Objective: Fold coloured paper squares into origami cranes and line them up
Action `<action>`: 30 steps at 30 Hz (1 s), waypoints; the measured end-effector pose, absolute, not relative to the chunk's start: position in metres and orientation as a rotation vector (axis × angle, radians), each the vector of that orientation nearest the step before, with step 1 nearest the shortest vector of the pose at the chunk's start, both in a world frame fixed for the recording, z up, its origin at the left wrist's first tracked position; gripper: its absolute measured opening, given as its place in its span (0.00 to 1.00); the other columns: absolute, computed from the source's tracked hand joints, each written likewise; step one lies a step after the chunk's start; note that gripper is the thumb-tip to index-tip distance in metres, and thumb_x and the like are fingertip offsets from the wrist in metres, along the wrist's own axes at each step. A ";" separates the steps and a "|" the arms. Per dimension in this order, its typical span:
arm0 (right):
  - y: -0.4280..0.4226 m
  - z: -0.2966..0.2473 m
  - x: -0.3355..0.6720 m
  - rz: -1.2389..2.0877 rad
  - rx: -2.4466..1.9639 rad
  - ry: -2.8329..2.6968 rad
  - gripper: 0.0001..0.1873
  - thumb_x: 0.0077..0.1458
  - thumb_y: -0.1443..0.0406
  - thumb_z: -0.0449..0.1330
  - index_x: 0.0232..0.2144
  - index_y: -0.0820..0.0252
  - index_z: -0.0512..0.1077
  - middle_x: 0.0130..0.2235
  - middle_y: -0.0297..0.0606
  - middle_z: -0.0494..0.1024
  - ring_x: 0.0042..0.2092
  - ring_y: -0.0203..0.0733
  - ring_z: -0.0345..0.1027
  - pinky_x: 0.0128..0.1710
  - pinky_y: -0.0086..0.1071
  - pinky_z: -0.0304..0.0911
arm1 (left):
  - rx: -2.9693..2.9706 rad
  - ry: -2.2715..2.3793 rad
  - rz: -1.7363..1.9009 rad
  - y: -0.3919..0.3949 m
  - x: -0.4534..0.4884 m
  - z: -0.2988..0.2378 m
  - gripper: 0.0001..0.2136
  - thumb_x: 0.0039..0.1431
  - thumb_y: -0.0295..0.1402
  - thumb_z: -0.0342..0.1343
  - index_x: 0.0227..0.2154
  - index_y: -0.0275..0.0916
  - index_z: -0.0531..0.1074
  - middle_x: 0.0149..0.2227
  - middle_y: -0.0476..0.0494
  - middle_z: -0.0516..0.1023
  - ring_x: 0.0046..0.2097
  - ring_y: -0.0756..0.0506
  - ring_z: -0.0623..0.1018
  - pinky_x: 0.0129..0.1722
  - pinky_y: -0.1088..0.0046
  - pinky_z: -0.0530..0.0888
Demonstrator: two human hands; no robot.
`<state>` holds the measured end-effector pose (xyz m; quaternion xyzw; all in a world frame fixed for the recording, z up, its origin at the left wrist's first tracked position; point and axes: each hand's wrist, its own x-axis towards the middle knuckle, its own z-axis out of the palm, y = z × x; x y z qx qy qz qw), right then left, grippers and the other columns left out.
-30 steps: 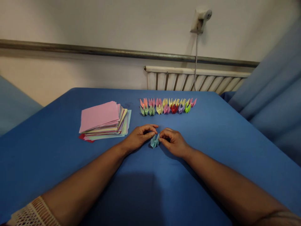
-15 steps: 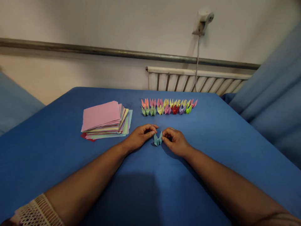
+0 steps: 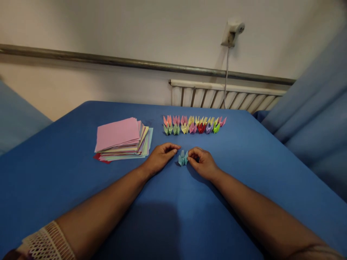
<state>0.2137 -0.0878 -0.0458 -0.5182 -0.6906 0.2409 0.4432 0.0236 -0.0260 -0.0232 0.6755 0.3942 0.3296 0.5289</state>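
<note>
A small light-blue origami crane [image 3: 182, 159] stands upright on the blue table cover, between my two hands. My right hand [image 3: 202, 162] pinches the crane's right tip between thumb and index finger. Just left of the crane, my left hand [image 3: 162, 156] rests on the cover, its thumb and fingers apart and nothing in them. A narrow gap separates it from the paper. Beyond the hands, folded cranes in many colours stand in two rows, among them a red crane [image 3: 201, 128] and a bright green crane [image 3: 216, 127].
A stack of coloured paper sheets [image 3: 118, 135], pink on top, lies to the left. The blue-covered table [image 3: 230, 216] reaches back towards a wall with a radiator [image 3: 206, 86] and a metal pipe [image 3: 130, 62]. A blue curtain [image 3: 311, 108] hangs at the right.
My left hand has come away from the crane and its fingers have drawn slightly left. The crane has turned a little, with my right hand still at its right tip.
</note>
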 end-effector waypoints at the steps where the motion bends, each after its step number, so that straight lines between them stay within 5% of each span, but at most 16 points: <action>1: -0.087 -0.047 0.214 0.599 -1.295 -1.699 0.03 0.50 0.71 0.56 0.28 0.58 0.68 0.28 0.31 0.69 0.30 0.35 0.64 0.31 0.29 0.61 | 1.613 0.936 0.791 -0.026 0.024 -0.024 0.12 0.52 0.40 0.58 0.35 0.36 0.74 0.43 0.42 0.78 0.47 0.43 0.75 0.54 0.60 0.66; 17: -0.064 -0.057 0.224 0.782 -1.292 -1.330 0.04 0.49 0.63 0.57 0.28 0.58 0.68 0.24 0.29 0.70 0.25 0.33 0.63 0.26 0.26 0.61 | 1.792 0.912 0.756 -0.019 0.020 -0.023 0.14 0.51 0.45 0.58 0.29 0.38 0.74 0.43 0.40 0.78 0.48 0.40 0.75 0.54 0.59 0.67; 24: -0.036 -0.051 0.325 0.547 -1.409 -1.103 0.10 0.44 0.58 0.59 0.27 0.58 0.65 0.25 0.30 0.70 0.27 0.36 0.65 0.30 0.31 0.63 | 1.848 0.926 0.733 -0.019 0.019 -0.020 0.11 0.52 0.43 0.57 0.28 0.39 0.73 0.42 0.41 0.79 0.47 0.40 0.76 0.53 0.58 0.68; 30: 0.003 -0.058 0.392 0.485 -1.479 -0.970 0.15 0.40 0.55 0.60 0.24 0.57 0.61 0.21 0.29 0.67 0.23 0.36 0.63 0.23 0.29 0.59 | 1.858 0.949 0.696 -0.019 0.018 -0.019 0.11 0.54 0.43 0.55 0.29 0.39 0.72 0.43 0.41 0.78 0.48 0.40 0.75 0.54 0.57 0.67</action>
